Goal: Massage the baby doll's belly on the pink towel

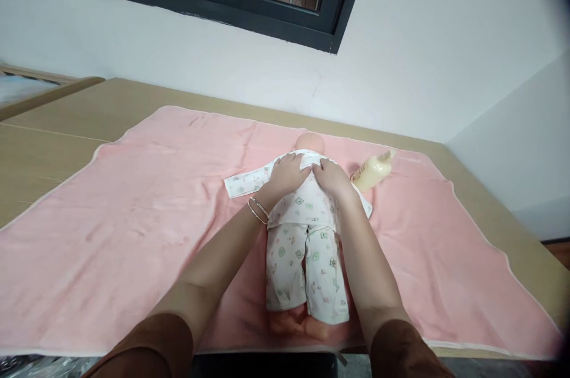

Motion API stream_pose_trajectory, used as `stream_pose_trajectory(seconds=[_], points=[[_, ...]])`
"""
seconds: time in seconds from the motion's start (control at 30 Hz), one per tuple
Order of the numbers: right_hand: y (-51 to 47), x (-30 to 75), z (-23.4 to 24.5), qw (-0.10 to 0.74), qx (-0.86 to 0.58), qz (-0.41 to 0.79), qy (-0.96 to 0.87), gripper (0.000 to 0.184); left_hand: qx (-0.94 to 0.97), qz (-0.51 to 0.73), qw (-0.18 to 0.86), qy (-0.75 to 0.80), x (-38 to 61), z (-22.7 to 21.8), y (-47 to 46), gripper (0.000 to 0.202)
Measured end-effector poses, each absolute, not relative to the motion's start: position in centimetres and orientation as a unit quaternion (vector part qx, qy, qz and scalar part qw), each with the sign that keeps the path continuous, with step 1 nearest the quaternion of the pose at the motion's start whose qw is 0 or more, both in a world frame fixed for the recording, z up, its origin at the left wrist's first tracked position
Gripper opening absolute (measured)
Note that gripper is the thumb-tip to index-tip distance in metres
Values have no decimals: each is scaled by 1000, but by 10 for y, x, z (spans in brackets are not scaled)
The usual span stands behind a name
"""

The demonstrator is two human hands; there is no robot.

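A baby doll (307, 203) lies lengthwise in front of me, its bald head at the far end and its bare feet towards me. No facial features show on the head. White printed clothes, a long-sleeved top and trousers (287, 259), cover its body. My left hand (288, 175) rests on the left side of the doll's upper body, fingers stretched out. Opposite it, my right hand (330, 176) lies on the right side, fingers also extended. The two thumbs come close together near the middle. Neither hand grips anything that I can see.
Under the doll spreads a pink blanket (146, 218) on a wooden table (66, 158). A pale yellow pump bottle (373, 171) lies tilted beside the doll's right-hand sleeve. Behind the table stand a white wall and a dark-framed window (312, 25).
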State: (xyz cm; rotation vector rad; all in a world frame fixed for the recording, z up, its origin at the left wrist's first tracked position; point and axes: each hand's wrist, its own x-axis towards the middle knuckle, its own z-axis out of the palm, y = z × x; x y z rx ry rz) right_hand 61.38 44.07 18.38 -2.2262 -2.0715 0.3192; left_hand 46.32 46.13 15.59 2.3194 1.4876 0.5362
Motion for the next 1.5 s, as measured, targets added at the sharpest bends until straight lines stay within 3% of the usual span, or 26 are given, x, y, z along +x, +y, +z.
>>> stream_pose_trajectory(seconds=[0.37, 0.57, 0.8, 1.5], points=[[388, 586, 220, -74, -692, 113, -709, 44, 858, 40, 167, 484, 456, 209, 419, 34], [409, 597, 210, 0, -709, 150, -689, 53, 815, 120, 201, 531, 461, 173, 447, 57], [436, 605, 179, 92, -754, 142, -634, 65, 789, 181, 174, 560, 472, 149, 457, 59], [443, 603, 166, 124, -780, 151, -594, 65, 772, 223, 161, 573, 477, 139, 459, 54]])
